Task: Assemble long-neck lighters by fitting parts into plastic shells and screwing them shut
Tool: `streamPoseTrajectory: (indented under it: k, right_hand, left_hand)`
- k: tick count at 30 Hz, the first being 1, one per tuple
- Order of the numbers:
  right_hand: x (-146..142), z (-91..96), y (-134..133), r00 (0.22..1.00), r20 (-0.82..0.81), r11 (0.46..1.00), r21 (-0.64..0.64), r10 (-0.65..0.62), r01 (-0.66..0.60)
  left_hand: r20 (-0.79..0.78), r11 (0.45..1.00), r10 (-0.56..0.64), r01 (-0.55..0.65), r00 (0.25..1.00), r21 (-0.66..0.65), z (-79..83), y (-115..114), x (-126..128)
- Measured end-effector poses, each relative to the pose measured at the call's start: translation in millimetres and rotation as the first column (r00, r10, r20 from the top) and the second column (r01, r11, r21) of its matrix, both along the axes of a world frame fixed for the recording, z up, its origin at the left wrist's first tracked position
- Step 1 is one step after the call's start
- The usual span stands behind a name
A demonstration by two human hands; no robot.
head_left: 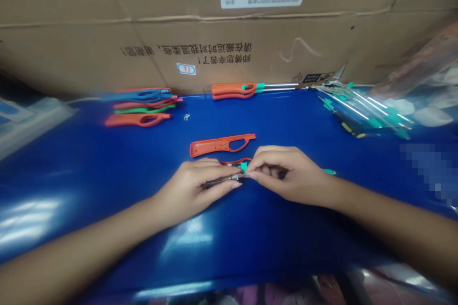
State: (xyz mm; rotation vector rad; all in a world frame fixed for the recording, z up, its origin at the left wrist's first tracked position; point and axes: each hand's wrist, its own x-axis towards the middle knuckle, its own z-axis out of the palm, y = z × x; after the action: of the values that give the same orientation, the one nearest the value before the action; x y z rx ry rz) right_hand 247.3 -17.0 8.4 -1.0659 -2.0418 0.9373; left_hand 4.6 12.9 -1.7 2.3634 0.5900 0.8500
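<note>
Handle shell (222, 144) on table (107, 176), before the cardboard box (107, 33).

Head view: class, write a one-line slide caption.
Left hand holds a thin metal rod to a green piece pinched by the right hand, above a blue table.

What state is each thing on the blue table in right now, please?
left hand: closed on a metal rod.
right hand: pinching a green part at the rod's tip.
orange shell: lying flat, untouched, beyond the hands.
orange handle with tube: lying against the cardboard box.
coloured shells: stacked at far left.
green-tipped rods: heaped loosely at right.
</note>
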Motion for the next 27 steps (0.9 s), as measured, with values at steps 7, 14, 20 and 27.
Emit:
streamPoseTrajectory:
  k: [7,14,20,27]
  right_hand:
    - [-1.4,-0.7,-0.4,1.000,-0.001,1.000,0.013,0.000,0.000]
    - [-1.6,-1.5,-0.7,1.000,0.000,1.000,0.008,0.002,-0.002]
    - [-2.0,-1.3,-0.8,1.000,-0.003,1.000,0.002,0.000,0.000]
    - [-2.2,-1.8,-0.1,1.000,0.002,1.000,0.012,0.008,-0.008]
  left_hand:
    - [-0.001,1.000,-0.012,0.012,1.000,0.005,0.0,-0.4,1.2]
    - [-0.001,1.000,-0.010,0.010,1.000,0.009,-0.1,0.0,1.3]
    - [0.000,1.000,-0.017,0.017,1.000,0.006,-0.8,0.1,0.9]
    - [0.003,1.000,-0.018,0.018,1.000,0.003,-1.0,-0.2,1.4]
